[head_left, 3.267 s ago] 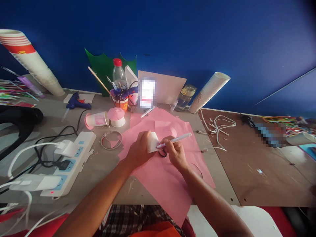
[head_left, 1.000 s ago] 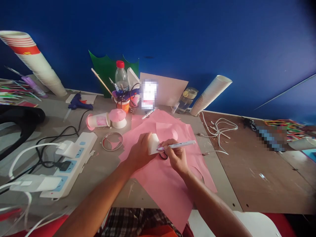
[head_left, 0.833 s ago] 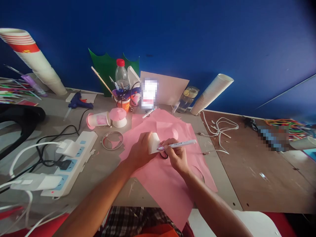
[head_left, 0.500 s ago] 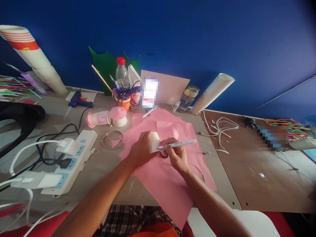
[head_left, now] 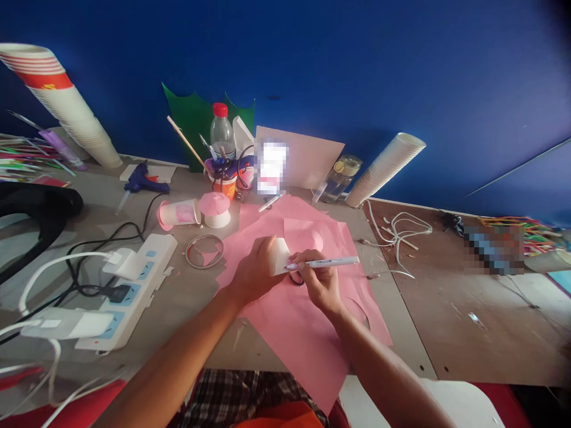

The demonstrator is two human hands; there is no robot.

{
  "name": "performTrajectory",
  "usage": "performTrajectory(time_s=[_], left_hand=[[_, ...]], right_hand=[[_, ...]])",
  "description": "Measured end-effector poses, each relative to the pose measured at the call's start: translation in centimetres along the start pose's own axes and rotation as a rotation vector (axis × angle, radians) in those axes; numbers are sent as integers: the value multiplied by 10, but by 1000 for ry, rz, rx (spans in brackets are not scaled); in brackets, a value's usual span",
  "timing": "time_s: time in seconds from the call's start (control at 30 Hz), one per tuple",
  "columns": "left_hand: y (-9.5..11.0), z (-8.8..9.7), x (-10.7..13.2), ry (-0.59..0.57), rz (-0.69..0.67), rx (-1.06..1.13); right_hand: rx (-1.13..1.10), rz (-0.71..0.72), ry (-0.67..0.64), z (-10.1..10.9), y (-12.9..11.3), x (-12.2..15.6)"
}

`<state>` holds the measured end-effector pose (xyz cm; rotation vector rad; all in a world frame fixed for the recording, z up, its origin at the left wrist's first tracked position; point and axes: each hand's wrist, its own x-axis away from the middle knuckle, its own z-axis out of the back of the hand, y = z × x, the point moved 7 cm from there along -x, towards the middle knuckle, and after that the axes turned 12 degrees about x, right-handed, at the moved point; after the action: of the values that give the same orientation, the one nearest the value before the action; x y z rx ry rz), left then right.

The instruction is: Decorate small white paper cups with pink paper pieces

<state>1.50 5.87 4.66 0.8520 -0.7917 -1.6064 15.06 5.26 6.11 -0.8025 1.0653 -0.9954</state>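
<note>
My left hand [head_left: 254, 267] is wrapped round a white paper cup [head_left: 280, 254], whose far part is hidden by the fingers. In my right hand [head_left: 322, 290] a white marker pen [head_left: 336, 261] is pinched, slanting slightly, its tip at the cup's right edge. Whether it touches the cup I cannot tell for sure. Under both hands lies pink paper [head_left: 298, 333] in overlapping sheets. A dark loop [head_left: 297, 278], perhaps a scissors handle, shows just below the pen tip.
Left of the paper are a tape ring [head_left: 204, 251], a pink-topped cup [head_left: 217, 219], a cup on its side [head_left: 181, 212] and a power strip [head_left: 129, 297] with cables. Tall cup stacks [head_left: 386, 169] lean at the back. A blue glue gun [head_left: 145, 178] lies at left.
My right hand and the marker have shifted very slightly to the right and down. My left hand keeps its hold on the cup.
</note>
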Motion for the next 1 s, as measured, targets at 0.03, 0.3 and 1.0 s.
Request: performTrajectory(time_s=[0.03,0.3,1.0], left_hand=[[0,0,0,1,8,-8],[-4,-1,1,-7,11,-24],[0,0,0,-10,22,-2]], right_hand=[[22,21,-1,0,-1,0],[136,104,18,-1,-7,1],[23,-8,23,2,2,0]])
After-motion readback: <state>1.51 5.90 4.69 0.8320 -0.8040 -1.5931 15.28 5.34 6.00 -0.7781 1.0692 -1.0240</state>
